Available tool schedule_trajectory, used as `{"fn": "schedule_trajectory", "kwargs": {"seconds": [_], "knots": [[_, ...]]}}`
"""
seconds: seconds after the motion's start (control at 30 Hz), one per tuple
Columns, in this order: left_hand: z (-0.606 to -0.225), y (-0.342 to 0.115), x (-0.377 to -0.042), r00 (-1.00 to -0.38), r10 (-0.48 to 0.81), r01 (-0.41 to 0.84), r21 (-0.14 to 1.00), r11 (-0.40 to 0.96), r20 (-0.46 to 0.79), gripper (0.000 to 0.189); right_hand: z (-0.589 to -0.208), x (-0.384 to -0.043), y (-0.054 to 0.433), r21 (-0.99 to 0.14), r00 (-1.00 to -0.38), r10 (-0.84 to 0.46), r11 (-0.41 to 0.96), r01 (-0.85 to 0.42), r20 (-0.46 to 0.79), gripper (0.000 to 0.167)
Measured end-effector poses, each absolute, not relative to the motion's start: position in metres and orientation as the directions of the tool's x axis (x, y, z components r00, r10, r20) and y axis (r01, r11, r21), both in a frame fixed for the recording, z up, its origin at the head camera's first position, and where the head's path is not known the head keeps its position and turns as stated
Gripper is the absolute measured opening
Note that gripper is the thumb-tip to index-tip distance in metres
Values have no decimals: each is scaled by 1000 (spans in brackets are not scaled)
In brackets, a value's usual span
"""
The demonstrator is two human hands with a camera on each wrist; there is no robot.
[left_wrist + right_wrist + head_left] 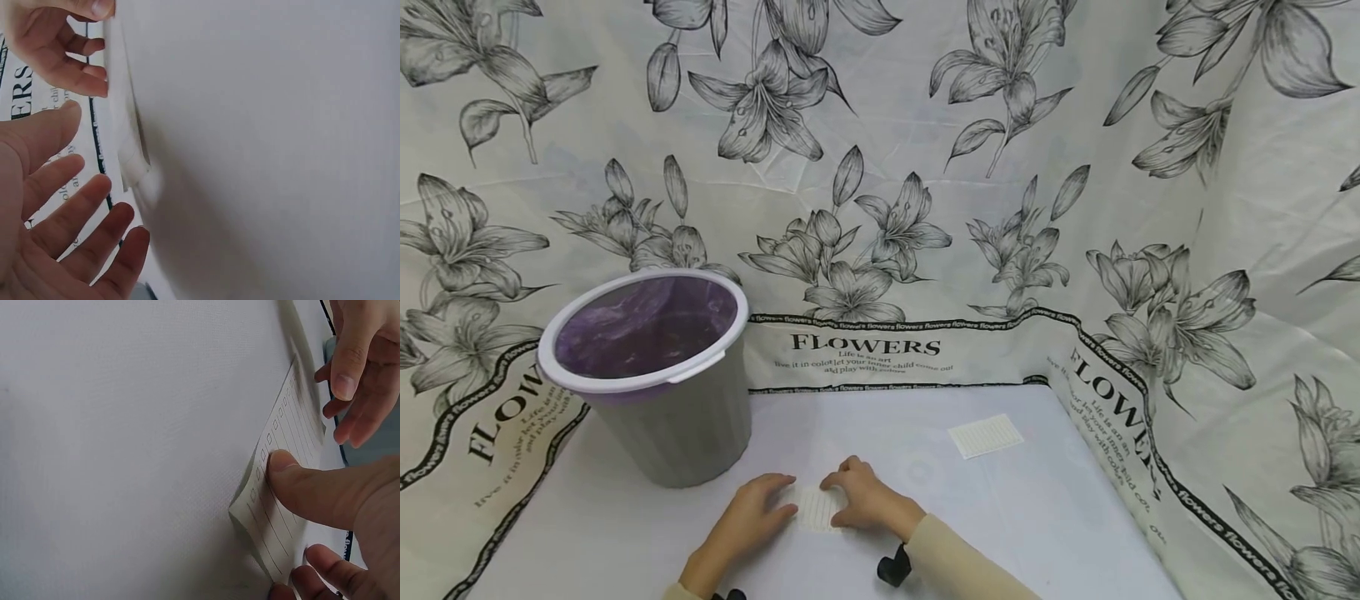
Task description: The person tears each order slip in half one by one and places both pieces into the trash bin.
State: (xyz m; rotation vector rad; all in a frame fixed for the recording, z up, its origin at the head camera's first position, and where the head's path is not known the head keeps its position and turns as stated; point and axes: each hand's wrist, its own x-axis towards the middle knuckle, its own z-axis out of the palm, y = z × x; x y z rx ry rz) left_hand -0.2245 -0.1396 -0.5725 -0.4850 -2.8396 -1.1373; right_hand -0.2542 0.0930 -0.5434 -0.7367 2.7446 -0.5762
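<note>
A small lined paper note lies low over the white table between my two hands. In the right wrist view a column of checkboxes runs along one edge of the note, and its near corner curls up. My right hand grips the note's right side, thumb on the printed face and fingers around the edge. Off the note's left side, my left hand has its fingers spread and holds nothing. The left wrist view shows that hand beside the curled end of the note.
A grey bin with a white rim and purple liner stands at the table's left. Another lined paper note lies flat toward the back right. Flower-printed cloth borders the table's back and sides.
</note>
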Motion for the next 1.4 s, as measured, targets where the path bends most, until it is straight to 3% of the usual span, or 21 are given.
{"fn": "schedule_trajectory", "kwargs": {"seconds": [0.13,0.3,0.47,0.6,0.9,1.4], "knots": [[-575,-130,-218,-953,266,295,649,701,147,43,-542,-248,96,-422,-830,-546,784,-455,-119,51],[-574,-114,-206,-958,241,286,548,786,153,43,-540,-238,101,-405,-819,-564,777,-482,-108,52],[-570,-98,-194,-979,163,201,491,848,120,38,-542,-229,103,-423,-833,-543,783,-457,-105,52],[-569,-91,-188,-990,104,136,487,863,93,37,-547,-223,104,-472,-873,-485,784,-402,-62,50],[-573,-84,-181,-985,87,146,466,873,147,38,-561,-214,108,-637,-935,-354,715,-288,25,41],[-573,-70,-177,-995,59,90,479,873,80,39,-568,-208,103,-647,-953,-294,714,-268,70,37]]}}
